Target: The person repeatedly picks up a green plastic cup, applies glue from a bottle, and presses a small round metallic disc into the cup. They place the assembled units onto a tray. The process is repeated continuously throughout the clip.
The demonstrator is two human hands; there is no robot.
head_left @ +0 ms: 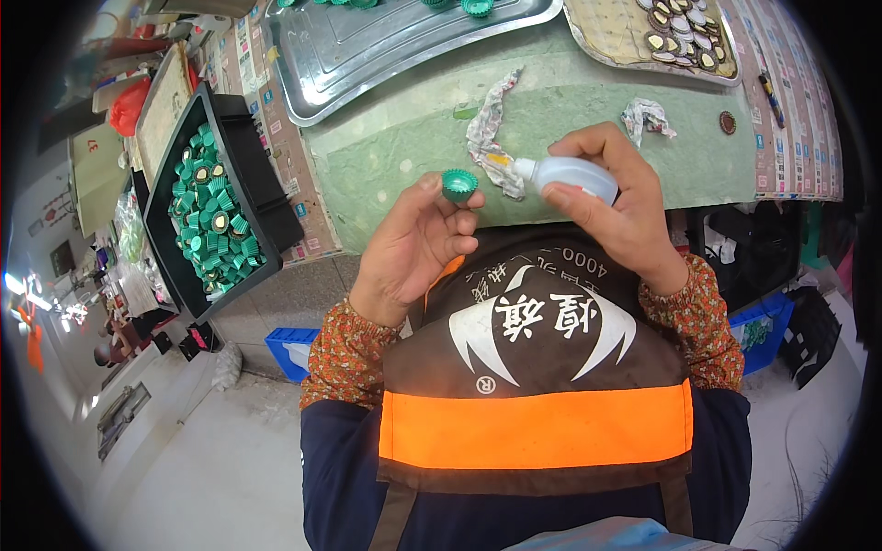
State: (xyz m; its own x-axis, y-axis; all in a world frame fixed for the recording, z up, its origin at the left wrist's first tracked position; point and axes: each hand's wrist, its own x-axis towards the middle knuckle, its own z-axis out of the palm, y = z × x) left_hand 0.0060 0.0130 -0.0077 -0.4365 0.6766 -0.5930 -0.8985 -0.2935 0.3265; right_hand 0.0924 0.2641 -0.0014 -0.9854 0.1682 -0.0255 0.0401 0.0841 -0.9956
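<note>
My left hand (395,243) pinches a small green fluted cup (460,186) between thumb and fingers, its open side showing. Facing it, my right hand (625,207) is wrapped round a translucent white squeeze bottle (574,173). The bottle lies tilted on its side in the air, its nozzle toward the cup but apart from it. Just beyond the nozzle, a crumpled patterned cloth strip (484,124) with a yellow patch rests on the green table cover (386,184).
A black bin (268,193) at left holds many green fluted cups. At the back lie a metal tray (367,73) with green cups and a tray (602,37) of round discs. On the right are a crumpled cloth (648,118), a brown disc (728,122) and a pen (770,99).
</note>
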